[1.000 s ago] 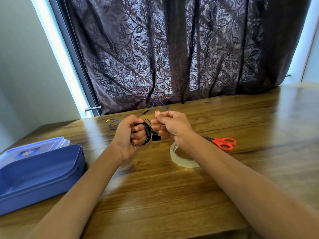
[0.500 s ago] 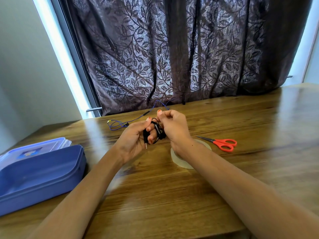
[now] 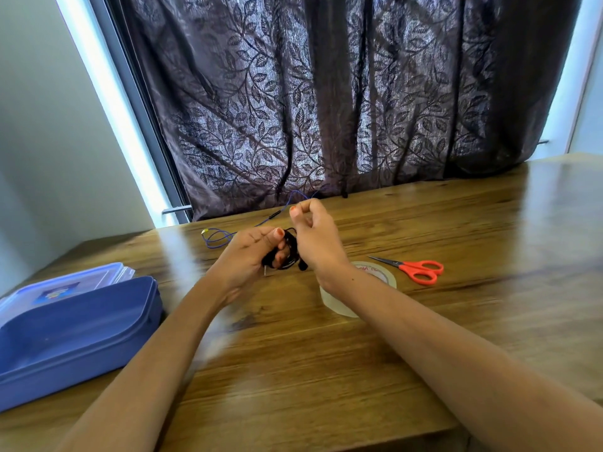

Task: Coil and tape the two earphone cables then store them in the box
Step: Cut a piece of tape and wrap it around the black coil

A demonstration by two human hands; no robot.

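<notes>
Right, both hands were up over the middle of the desk (image 3: 456, 321), working close together. The left hand (image 3: 248, 256) had its fingers curled round the black earphone cable (image 3: 288, 252), a bunched coil held off the wood with the thumb pressed on top. An earbud (image 3: 302, 265) dangled from the bundle's lower right, and a plug tip poked out beneath the palm. The right hand (image 3: 316, 239) sat tight against that coil, fingers curled, thumb and forefinger pinched just above it on what looked like a thin strand of the same black cable; motion blur made the pinch hard to read.

Behind the hands the blue earphone cable (image 3: 218, 238) lay loose on the desk, trailing towards the curtain (image 3: 326, 109). At the left the blue box (image 3: 81, 334) stood open, its clear lid (image 3: 65, 283) lying just behind it. A tape roll (image 3: 342, 309) lay flat under the right wrist, and orange-handled scissors (image 3: 419, 270) rested just beyond it to the right.
</notes>
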